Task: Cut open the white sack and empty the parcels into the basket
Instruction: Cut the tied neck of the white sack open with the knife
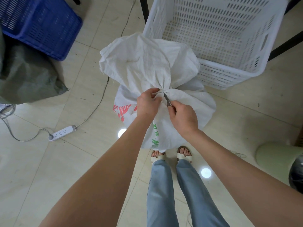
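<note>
A white woven sack [147,63] with red and green print stands on the floor in front of my feet, its neck gathered tight. My left hand [148,104] pinches the bunched cloth at the neck. My right hand [183,115] grips a small blade [167,99] whose tip points into the gathered neck. Just behind the sack to the right stands a white perforated plastic basket [229,74], with nothing visible inside. No parcels show; the sack hides its contents.
A blue plastic crate [41,27] sits at the far left. A grey-green sack [27,76] lies below it. A white power strip [63,133] and its cable trail across the tiled floor. Dark table legs [144,9] flank the basket. A pale green bin [278,158] stands at the right.
</note>
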Motion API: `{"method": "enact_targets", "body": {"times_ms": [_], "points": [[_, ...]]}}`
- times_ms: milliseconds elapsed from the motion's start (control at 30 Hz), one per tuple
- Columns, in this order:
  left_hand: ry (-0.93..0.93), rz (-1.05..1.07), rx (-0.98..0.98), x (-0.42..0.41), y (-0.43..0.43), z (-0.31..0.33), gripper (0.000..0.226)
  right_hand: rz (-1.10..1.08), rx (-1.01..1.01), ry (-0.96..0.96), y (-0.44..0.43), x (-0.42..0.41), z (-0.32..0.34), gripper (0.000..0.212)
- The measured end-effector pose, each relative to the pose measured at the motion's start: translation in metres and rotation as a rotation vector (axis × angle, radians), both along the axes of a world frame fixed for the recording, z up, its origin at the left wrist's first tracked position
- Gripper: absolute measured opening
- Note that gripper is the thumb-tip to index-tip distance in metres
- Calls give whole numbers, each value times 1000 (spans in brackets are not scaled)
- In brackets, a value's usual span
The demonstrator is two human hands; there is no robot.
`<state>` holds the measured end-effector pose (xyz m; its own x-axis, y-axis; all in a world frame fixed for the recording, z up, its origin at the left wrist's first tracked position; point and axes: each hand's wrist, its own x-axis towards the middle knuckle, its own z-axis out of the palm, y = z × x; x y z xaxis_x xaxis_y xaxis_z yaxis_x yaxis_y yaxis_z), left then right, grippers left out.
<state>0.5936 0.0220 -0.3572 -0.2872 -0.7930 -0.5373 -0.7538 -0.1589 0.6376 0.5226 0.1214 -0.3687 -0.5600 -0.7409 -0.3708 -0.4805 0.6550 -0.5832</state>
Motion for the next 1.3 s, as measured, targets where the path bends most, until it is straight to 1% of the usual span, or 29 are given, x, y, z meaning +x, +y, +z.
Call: {"method": "enact_targets", "body": {"times_ms": [133, 267, 467, 567, 733, 867, 1000, 1233, 1300], "points": [[-25, -24, -2, -4, 0, 1, 36, -35, -23, -25, -2, 6, 0, 25], [-68, -55, -51, -6, -2, 2, 33, -50, -42, -47, -10, 7, 1, 24], [-87, -75, -60, -5, -5, 3, 26, 74, 9, 90, -2, 0, 5, 24], [-114, -83, -68, -7, -4, 4, 21, 97, 21, 120, -2, -2, 8, 24], [-137, -89, -94, -10, -5, 6, 21, 42, 60, 63, -15, -3, 12, 26], [-176, -108, -92, -7, -9, 6, 21, 104, 57, 94, -9, -3, 17, 27], [-163, -92, -91, -8, -5, 9, 23, 91, 89, 78, -14, -5, 18, 28], [-165, -75, -82, -7, -4, 12, 20, 93, 89, 69, -10, -4, 21, 28], [-163, -72, -93, -9, -2, 13, 20, 68, 103, 41, -15, -5, 21, 28]]}}
